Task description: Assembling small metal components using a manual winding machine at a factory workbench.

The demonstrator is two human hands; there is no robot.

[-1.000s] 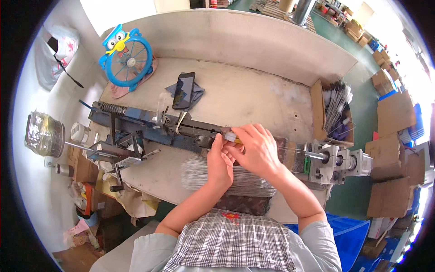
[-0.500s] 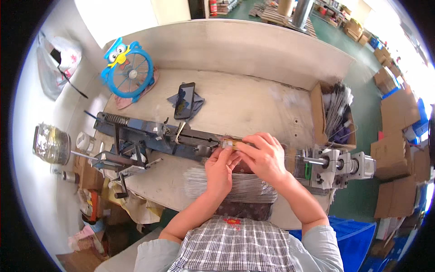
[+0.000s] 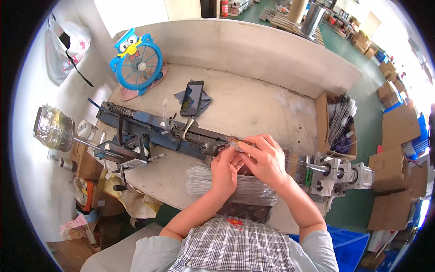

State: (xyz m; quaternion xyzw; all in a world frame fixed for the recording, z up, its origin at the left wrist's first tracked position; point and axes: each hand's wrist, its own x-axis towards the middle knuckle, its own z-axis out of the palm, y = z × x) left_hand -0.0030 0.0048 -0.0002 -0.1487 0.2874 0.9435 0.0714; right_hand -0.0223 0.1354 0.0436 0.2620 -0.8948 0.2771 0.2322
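Note:
My left hand [image 3: 224,172] and my right hand [image 3: 267,162] meet at the right end of a long dark metal fixture [image 3: 154,131] on the bench. Their thumbs and fingertips pinch together around something small that I cannot make out, since the fingers cover most of it. Just below both hands, a bundle of thin silvery wires [image 3: 254,192] lies crosswise on a brown dotted cloth [image 3: 244,211]. To the right of my right hand stands a metal shaft-and-block mechanism [image 3: 340,174], its rod pointing toward the hands.
Behind the fixture, a phone [image 3: 192,98] rests on a grey cloth. A blue duck-shaped fan [image 3: 138,65] stands at the back left. An open carton [image 3: 322,122] of wires sits at the right. A crank frame [image 3: 120,156] is on the left, and a blue crate [image 3: 346,247] lower right.
The whole view has shifted a little, with the bench things sitting further right. Both hands stay together at the fixture's end, their fingers still pinched.

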